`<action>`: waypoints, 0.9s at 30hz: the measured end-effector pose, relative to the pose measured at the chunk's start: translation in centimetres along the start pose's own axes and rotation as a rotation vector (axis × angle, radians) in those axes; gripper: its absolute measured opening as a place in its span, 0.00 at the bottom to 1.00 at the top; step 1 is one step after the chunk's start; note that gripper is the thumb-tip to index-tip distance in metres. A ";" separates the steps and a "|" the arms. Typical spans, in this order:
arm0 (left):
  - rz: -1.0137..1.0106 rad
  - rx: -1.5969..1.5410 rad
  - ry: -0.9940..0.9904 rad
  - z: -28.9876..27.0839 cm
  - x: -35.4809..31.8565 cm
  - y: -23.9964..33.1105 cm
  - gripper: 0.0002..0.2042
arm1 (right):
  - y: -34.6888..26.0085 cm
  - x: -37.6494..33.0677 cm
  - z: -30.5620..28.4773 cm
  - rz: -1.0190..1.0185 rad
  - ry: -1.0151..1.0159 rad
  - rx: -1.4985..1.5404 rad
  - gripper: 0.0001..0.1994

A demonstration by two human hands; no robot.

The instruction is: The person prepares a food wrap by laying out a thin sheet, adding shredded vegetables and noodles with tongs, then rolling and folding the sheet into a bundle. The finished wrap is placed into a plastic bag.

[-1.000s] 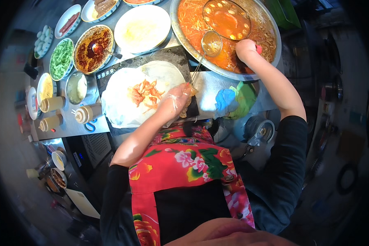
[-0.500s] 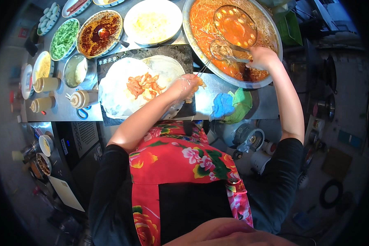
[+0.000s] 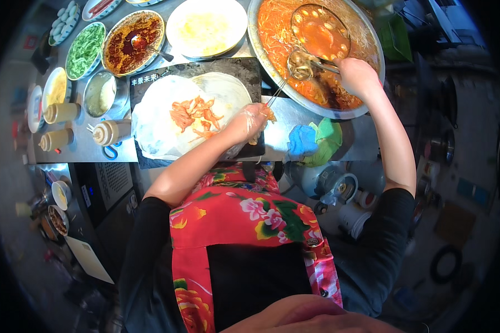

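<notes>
The left hand (image 3: 246, 123) is curled around the thin handle of a wire strainer (image 3: 289, 65). The hand is over the right edge of the dark board (image 3: 249, 67). The strainer's long way runs on a slant, up and to the right, away from the person. Its round end points into the big metal pot (image 3: 254, 34), over the red soup (image 3: 311, 95). Some brown food (image 3: 301, 71) sits in that round end.

The right hand (image 3: 359, 77) is above the right part of the pot and squeezes a pair of tongs (image 3: 329, 69). The tongs lie nearly sideways. Their tips point left and a little up, right at the brown food. I cannot tell if the tips pinch it, and the fingertips of both hands are hard to see.

On the board lie big, thin, round wraps (image 3: 160, 126), one partly over the other. Orange food bits (image 3: 193, 114) sit in a pile near the middle. A blue cloth (image 3: 302, 140) and a green cloth (image 3: 329, 141) touch each other on the metal table (image 3: 276, 136), below the pot.
</notes>
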State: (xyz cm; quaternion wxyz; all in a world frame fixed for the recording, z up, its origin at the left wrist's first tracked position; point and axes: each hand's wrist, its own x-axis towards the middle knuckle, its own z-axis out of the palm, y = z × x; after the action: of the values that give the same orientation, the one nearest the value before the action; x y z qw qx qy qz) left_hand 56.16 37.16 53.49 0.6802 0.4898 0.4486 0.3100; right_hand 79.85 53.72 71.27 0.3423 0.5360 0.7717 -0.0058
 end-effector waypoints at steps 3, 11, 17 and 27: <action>-0.146 -0.112 -0.033 -0.3 0.5 -0.7 0.14 | 0.0 -0.4 -1.1 -0.012 -0.025 0.022 0.26; 0.012 -0.135 -0.059 0.1 -1.2 -1.3 0.15 | -1.9 -1.3 3.5 -0.026 -0.026 -0.007 0.37; -0.007 -0.111 -0.005 1.0 -1.0 -2.1 0.15 | -1.7 -0.2 8.4 -0.011 0.163 0.088 0.18; -0.100 -0.572 -0.159 3.6 1.8 -3.6 0.11 | 2.3 -6.9 1.6 0.189 0.470 0.204 0.21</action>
State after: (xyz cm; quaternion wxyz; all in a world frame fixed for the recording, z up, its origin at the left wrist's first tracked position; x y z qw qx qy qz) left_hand 60.16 36.11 49.95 0.8381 0.2785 0.3120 0.3504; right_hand 83.87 48.44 74.56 0.0969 0.6241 0.7719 0.0733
